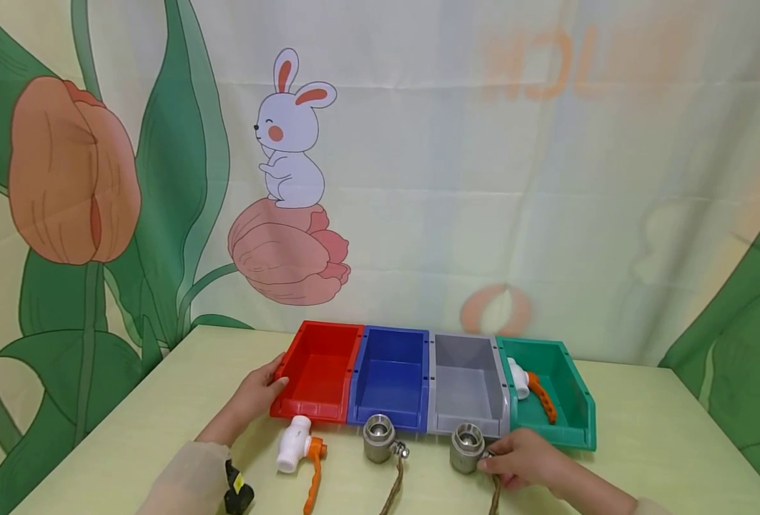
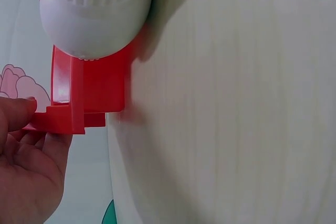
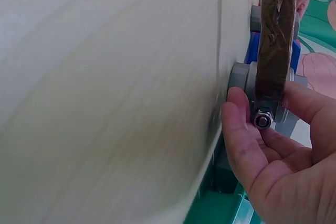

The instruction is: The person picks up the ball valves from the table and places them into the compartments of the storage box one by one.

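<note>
My left hand [image 1: 255, 395] grips the left rim of the red bin [image 1: 318, 368], thumb on one side and fingers on the other, as the left wrist view shows. In front of that bin lies a white plastic valve [image 1: 294, 443] with an orange handle. My right hand [image 1: 526, 461] pinches the right-hand metal ball valve [image 1: 465, 454] near its handle joint. Its brown-wrapped handle [image 3: 276, 35] shows in the right wrist view. A second metal ball valve [image 1: 377, 442] stands before the blue bin [image 1: 392, 379], touched by neither hand.
A grey bin [image 1: 466, 386] and a green bin [image 1: 575, 400] continue the row to the right. Inside the green one lies another white valve with an orange handle [image 1: 543, 399]. A printed curtain [image 1: 405, 179] hangs behind the table [image 1: 161, 400].
</note>
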A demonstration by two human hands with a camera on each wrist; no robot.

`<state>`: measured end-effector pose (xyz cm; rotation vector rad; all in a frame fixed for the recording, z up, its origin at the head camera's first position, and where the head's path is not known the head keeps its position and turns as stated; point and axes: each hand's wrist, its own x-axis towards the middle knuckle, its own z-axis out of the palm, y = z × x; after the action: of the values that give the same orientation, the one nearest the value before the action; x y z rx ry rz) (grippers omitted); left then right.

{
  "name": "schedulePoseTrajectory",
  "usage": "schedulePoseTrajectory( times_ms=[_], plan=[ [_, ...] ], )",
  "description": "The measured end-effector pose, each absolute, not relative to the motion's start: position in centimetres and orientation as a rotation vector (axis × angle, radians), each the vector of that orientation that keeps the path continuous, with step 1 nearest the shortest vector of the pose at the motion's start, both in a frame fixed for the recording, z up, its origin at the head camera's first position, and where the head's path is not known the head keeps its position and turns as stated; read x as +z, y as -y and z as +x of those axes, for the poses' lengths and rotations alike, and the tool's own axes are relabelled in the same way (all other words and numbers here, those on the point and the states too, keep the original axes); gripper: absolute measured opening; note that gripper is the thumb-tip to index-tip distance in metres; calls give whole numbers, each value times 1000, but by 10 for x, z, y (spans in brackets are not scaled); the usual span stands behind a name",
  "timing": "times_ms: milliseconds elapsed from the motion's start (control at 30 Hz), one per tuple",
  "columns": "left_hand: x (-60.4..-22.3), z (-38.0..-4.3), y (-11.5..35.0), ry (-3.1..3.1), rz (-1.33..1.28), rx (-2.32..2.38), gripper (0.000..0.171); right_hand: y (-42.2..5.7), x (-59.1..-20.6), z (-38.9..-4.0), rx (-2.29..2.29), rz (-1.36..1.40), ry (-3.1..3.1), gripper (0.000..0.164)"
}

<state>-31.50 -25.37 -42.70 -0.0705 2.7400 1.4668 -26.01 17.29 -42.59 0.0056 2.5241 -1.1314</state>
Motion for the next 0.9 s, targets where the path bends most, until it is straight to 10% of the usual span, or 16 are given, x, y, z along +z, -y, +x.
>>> schedulePoseTrajectory(
  times_ms=[900],
  plan=[
    [-430, -315, 254, -2755, -74, 1474, 63, -164, -422, -254, -1006, -108, -2617, 4]
  ],
)
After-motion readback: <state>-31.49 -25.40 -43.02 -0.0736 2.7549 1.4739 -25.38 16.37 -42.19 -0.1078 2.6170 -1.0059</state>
